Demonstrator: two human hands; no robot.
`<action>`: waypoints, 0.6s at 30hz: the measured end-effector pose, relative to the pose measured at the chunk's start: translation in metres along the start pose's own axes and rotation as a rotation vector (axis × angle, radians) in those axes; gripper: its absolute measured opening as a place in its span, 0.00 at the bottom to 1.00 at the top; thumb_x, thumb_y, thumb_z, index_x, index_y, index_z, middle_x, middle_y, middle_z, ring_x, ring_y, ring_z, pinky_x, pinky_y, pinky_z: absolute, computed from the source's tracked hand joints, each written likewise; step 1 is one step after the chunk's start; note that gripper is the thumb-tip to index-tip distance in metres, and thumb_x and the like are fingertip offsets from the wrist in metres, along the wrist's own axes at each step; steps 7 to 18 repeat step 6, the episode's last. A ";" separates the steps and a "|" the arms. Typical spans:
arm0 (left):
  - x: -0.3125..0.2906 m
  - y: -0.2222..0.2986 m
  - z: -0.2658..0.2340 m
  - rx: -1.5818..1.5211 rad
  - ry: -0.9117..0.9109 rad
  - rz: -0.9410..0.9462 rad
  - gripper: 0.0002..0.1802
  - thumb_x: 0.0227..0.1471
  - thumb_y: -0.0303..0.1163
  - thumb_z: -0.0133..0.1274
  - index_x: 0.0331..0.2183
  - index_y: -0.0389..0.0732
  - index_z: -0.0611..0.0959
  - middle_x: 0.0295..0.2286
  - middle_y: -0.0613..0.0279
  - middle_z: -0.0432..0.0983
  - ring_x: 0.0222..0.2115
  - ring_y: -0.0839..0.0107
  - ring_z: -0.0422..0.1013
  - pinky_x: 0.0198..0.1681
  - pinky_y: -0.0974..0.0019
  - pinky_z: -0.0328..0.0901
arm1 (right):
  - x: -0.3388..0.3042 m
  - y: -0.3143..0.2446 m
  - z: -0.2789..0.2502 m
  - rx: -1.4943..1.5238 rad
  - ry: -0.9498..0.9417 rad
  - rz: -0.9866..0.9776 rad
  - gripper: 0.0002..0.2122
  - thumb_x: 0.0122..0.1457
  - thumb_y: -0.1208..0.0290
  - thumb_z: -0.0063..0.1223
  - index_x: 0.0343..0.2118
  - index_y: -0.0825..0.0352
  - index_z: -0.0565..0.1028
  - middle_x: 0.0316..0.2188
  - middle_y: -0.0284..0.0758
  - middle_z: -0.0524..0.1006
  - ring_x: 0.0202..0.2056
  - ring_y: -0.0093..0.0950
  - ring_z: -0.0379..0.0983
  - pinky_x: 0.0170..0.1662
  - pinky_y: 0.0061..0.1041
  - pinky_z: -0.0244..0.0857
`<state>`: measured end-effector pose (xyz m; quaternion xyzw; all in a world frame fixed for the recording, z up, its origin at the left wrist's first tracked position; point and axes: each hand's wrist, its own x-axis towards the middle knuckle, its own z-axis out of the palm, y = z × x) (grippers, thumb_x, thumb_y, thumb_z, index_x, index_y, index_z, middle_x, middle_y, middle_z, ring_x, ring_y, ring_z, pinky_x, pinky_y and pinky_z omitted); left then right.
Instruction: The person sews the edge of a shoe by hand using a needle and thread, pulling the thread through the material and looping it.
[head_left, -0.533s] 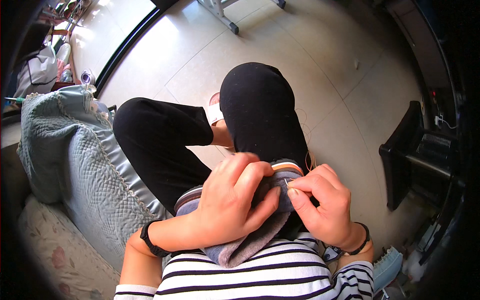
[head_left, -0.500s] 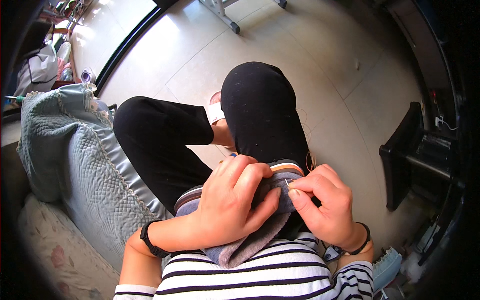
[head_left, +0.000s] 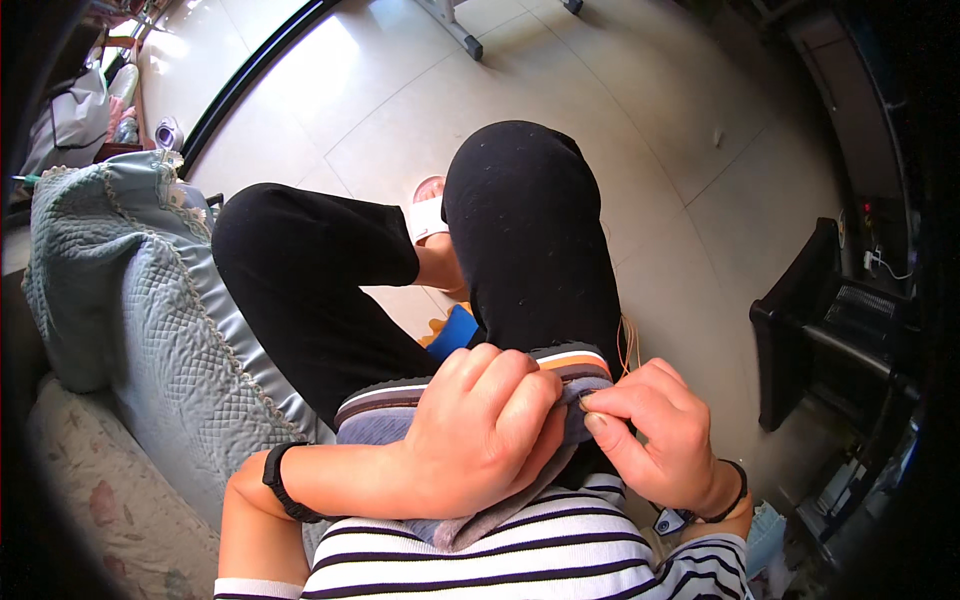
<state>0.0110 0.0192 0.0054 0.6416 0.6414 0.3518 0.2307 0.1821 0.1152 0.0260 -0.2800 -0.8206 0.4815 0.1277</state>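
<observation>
A grey-purple fabric slipper (head_left: 375, 428) with a layered sole edge (head_left: 572, 362) in white, orange and brown rests across my lap. My left hand (head_left: 480, 435) is closed around its middle, fingers folded over the sole and hiding part of it. At the slipper's right end my right hand (head_left: 655, 425) pinches thumb and forefinger together on a needle, mostly hidden by the fingertips, close against the fabric beside the sole. Loops of thin orange thread (head_left: 628, 345) hang by my thigh, just beyond the right hand.
A quilted pale blue cover (head_left: 180, 330) drapes the seat at my left, beside a floral cushion (head_left: 120, 490). A black stand (head_left: 795, 325) is at the right. A blue and orange object (head_left: 455, 330) lies between my legs. Table legs (head_left: 470, 45) stand on the tiles ahead.
My left hand has rolled further over the slipper, its thumb now tucked out of sight. The right fingertips have moved slightly down with the needle, which shows less. The blue and orange object has come into view.
</observation>
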 end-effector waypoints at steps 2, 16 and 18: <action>0.000 0.001 0.002 0.000 0.038 0.044 0.17 0.32 0.24 0.61 0.31 0.37 0.75 0.24 0.58 0.70 0.22 0.61 0.66 0.25 0.63 0.61 | -0.001 0.000 -0.002 -0.011 -0.026 -0.009 0.08 0.47 0.82 0.58 0.32 0.70 0.75 0.24 0.40 0.74 0.25 0.37 0.68 0.30 0.31 0.64; -0.001 0.002 0.000 0.054 0.004 0.032 0.17 0.33 0.27 0.62 0.31 0.37 0.77 0.21 0.60 0.70 0.19 0.63 0.65 0.22 0.65 0.60 | -0.003 0.000 -0.004 -0.041 -0.057 0.005 0.09 0.47 0.81 0.60 0.33 0.68 0.76 0.27 0.40 0.75 0.28 0.38 0.71 0.32 0.30 0.65; -0.001 0.002 0.000 0.054 0.004 0.032 0.17 0.33 0.27 0.62 0.31 0.37 0.77 0.21 0.60 0.70 0.19 0.63 0.65 0.22 0.65 0.60 | -0.003 0.000 -0.004 -0.041 -0.057 0.005 0.09 0.47 0.81 0.60 0.33 0.68 0.76 0.27 0.40 0.75 0.28 0.38 0.71 0.32 0.30 0.65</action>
